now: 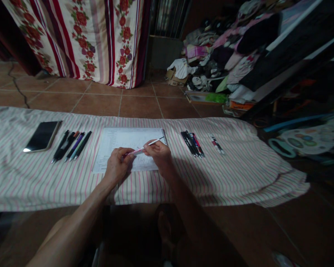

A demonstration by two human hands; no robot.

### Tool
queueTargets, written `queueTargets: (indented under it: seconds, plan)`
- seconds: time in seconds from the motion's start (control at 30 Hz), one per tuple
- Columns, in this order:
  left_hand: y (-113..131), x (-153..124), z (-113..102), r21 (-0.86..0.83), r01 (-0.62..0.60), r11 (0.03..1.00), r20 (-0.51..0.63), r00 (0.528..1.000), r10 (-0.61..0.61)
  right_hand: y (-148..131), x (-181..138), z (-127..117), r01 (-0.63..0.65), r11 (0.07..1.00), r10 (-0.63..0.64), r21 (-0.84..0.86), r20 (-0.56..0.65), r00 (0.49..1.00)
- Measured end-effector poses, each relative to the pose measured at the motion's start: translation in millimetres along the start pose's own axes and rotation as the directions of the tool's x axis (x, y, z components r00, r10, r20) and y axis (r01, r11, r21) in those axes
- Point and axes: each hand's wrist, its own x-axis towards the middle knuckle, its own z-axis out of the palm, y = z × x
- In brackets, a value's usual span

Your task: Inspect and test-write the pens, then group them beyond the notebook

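Observation:
My left hand [117, 164] and my right hand [159, 152] both grip a pink and white pen [144, 147], held level over a spiral notebook [119, 142]. The left fingers pinch the pen's pink end; the right fingers close round its middle, and the white tip points up and to the right. The open notebook lies on a striped cloth [233, 174] spread over the floor. Its page shows faint writing.
A dark phone [42, 136] and a row of several pens [71, 145] lie left of the notebook. More pens [193, 143] and a single one [216, 144] lie to the right. Floral curtain [100, 37] behind; a heap of clothes [225, 48] and clutter at right.

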Motion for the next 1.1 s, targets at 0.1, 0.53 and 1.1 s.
queueTargets:
  seconds: [0.1,0.53,1.1]
  plan:
    - [0.2,-1.9,5.7,-0.126,0.086,0.988,0.01,0.996,-0.085,-0.6,-0.9,0.6,0.002,0.996,-0.002,-0.086,0.0,1.0]
    - [17.2,-3.1,7.4,-0.567,0.387,0.727,0.153,0.917,-0.368,-3.2,-0.2,6.6,-0.005,1.0,0.005,-0.009,0.032,0.999]
    - [25.2,-6.0,7.3,-0.585,0.398,0.706,0.175,0.913,-0.369,-11.5,-3.1,-0.5,0.136,0.972,-0.154,-0.192,-0.086,0.984]
